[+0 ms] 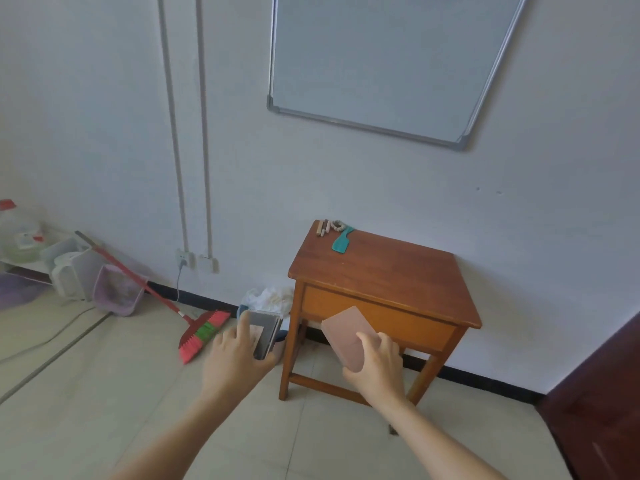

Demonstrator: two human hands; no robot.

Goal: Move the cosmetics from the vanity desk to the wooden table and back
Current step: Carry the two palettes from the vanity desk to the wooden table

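Both hands are full here, held out over the pale tiled floor (121,393) on the near side of the small wooden desk (381,271). The left hand (239,355) is wrapped around a dark grey flat case (265,336), thin and rectangular with a glossy look, thumb across its face. The right hand (379,362) grips a dusty pink flat case (346,332), matte, with rounded corners, tilted up toward the desk's front rail. Neither case touches the desk.

The desk is reddish-brown wood with a smooth top and plain square legs. At its far left corner there's a teal plastic comb (342,241), a beaded bracelet (337,224) and a few short stick-shaped cosmetics (322,228), too small to tell exactly what they are.

On the wall above hangs a whiteboard (381,57) with a grey metal frame. To the left, a broom (204,330) with a red handle and pink-and-green bristles leans down to the floor, beside a lavender slotted plastic basket (116,292). A crumpled plastic bag (270,299) sits by the desk's left leg.
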